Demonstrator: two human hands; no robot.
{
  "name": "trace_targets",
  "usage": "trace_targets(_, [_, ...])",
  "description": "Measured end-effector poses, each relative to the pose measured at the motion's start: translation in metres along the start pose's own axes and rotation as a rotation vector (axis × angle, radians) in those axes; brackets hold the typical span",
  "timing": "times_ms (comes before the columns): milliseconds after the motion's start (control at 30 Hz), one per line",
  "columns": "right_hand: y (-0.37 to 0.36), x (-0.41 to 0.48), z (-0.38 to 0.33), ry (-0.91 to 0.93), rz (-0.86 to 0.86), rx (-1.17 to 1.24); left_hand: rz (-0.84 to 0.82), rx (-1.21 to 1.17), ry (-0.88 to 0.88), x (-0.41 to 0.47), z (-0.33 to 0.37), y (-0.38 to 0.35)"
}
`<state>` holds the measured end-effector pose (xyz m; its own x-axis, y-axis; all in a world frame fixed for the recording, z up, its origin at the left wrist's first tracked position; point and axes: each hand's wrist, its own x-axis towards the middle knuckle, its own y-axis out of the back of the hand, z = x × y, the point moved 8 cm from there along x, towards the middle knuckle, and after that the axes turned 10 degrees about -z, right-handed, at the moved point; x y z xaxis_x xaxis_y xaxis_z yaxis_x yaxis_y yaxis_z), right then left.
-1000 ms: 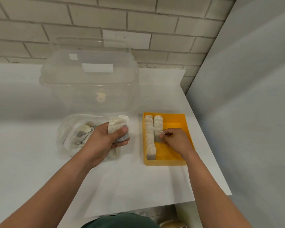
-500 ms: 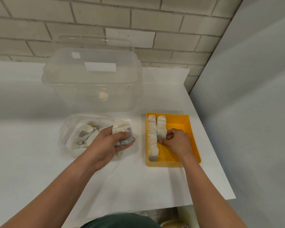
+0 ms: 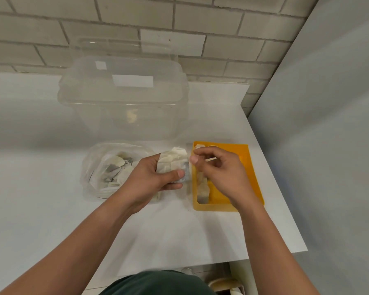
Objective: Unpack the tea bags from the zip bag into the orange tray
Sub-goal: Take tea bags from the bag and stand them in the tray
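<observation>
The left hand (image 3: 149, 179) grips a stack of tea bags (image 3: 174, 161) just right of the zip bag (image 3: 107, 167), which holds more. The right hand (image 3: 222, 173) hovers over the orange tray (image 3: 248, 160), its fingers curled toward the stack. Blur hides whether it pinches a bag. The best move is probably to peel off one bag and add it to the row (image 3: 201, 188) at the tray's left, keeping the left grip firm.

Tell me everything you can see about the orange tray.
The orange rectangular plastic tray is shallow, with low upright walls, and lies flat on the white table near its right edge. A row of pale tea bags stands along its left wall; the floor's right side shows bare. The blurred right hand is above its middle and hides part of it; contact cannot be told. The left hand grips a stack of tea bags just beyond its left wall.
</observation>
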<state>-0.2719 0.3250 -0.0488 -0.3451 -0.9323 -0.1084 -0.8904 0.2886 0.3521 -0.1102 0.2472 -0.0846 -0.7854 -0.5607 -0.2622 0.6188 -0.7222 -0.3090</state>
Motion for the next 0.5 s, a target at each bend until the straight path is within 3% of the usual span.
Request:
trace_targets(100, [-0.019, 0.000, -0.002, -0.011, -0.114, 0.032, 0.004, 0.016, -0.031, -0.002, 0.003, -0.002])
trace_targets(300, [-0.015, -0.004, -0.002, -0.008, 0.009, 0.168, -0.026, -0.140, -0.048, -0.004, 0.002, -0.001])
trace_targets(500, [-0.008, -0.009, -0.010, 0.017, 0.064, 0.153, -0.029, -0.073, -0.061, -0.004, 0.004, 0.000])
